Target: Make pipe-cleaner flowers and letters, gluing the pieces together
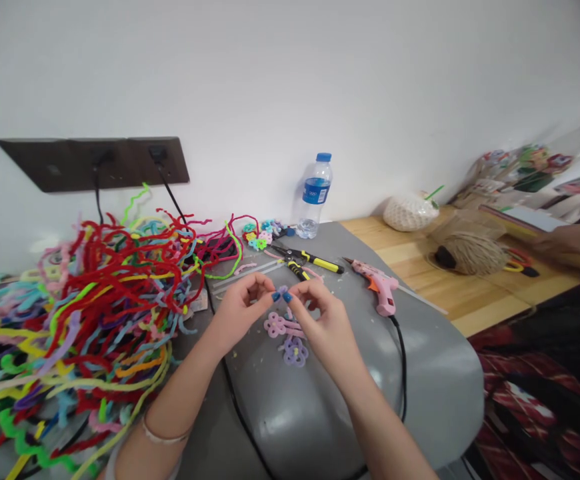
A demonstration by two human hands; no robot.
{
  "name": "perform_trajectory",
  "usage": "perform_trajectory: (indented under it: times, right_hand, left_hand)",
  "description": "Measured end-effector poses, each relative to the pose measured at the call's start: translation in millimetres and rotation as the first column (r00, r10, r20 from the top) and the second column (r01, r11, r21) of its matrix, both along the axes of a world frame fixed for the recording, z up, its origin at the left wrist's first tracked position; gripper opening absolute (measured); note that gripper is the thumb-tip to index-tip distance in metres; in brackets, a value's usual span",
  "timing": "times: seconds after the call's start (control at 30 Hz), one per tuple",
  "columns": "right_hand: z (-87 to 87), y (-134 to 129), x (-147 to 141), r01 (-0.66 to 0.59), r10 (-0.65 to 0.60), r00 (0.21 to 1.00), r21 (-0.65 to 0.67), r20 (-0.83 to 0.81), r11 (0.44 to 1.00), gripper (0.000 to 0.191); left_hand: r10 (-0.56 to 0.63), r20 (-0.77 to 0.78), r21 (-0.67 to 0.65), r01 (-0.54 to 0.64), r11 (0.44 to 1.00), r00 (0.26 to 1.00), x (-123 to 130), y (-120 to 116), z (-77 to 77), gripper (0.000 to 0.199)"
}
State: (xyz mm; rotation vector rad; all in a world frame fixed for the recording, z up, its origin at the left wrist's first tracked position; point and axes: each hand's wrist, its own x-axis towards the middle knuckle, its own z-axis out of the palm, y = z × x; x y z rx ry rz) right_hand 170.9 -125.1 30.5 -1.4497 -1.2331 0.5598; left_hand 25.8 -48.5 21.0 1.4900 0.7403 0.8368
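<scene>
My left hand [248,305] and my right hand [317,308] meet over the grey tabletop [330,413]. Between their thumbs and fingertips they pinch a small purple pipe-cleaner piece [283,291], partly covered by the fingers. Just below lie a pink pipe-cleaner flower [275,325] and a purple pipe-cleaner flower [295,352] with a pale centre. Beyond my hands rest yellow-and-black pliers [320,261]. To the right of my right hand, a pink glue gun [377,285] lies with a glue stick at its back.
A large heap of coloured pipe cleaners [105,320] covers the left side. A water bottle [315,197] stands by the wall near small finished flowers [259,237]. Black cords cross the table. A twine ball [475,252] and another person's hand [573,238] are at right.
</scene>
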Motion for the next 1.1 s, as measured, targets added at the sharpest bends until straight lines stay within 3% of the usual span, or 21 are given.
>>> perform_trajectory:
  times: [0.1,0.17,0.37,0.57,0.67,0.77,0.93,1.1]
  right_hand:
    - [-2.2,2.3,-1.4,-0.142,0.110,0.967,-0.128,-0.232,0.982,0.024]
    - [-3.1,3.3,0.0,-0.210,0.147,0.923,-0.146,-0.356,0.967,0.030]
    - [-4.5,2.5,3.3,-0.278,0.156,0.820,-0.144,-0.551,0.950,0.033]
    - [-6.2,3.1,-2.0,-0.355,0.198,0.613,-0.043,-0.765,0.934,0.032]
    - [-7.1,5.7,-4.0,-0.365,0.189,0.562,-0.037,-0.805,0.930,0.030]
    - [-9.4,7.8,-3.3,-0.332,0.191,0.603,-0.027,-0.775,0.943,0.031]
    - [-13.3,7.2,2.1,-0.213,0.157,0.750,-0.011,-0.643,0.977,0.030]
    - [-12.2,5.0,3.3,-0.110,0.120,0.871,0.049,-0.477,0.993,0.021]
  left_hand:
    - [0.005,0.000,0.038,-0.005,0.999,1.000,1.2,-2.5,3.3,0.021]
    - [-0.002,0.002,0.057,0.002,0.998,1.000,1.7,-4.6,5.3,0.022]
    - [-0.063,0.016,0.044,0.062,0.997,0.998,3.3,-7.3,5.3,0.022]
    - [0.017,0.029,0.028,-0.018,0.999,0.999,5.1,-10.2,6.4,0.021]
    - [0.047,0.022,0.060,-0.048,0.997,0.999,4.1,-11.5,7.4,0.016]
    - [0.030,0.023,0.045,-0.031,0.998,0.999,2.6,-9.1,5.8,0.017]
    - [-0.012,0.034,0.037,0.011,0.999,0.999,3.6,-5.0,1.3,0.014]
    - [0.019,0.057,0.044,-0.021,0.999,0.998,7.6,-6.9,-3.6,0.014]
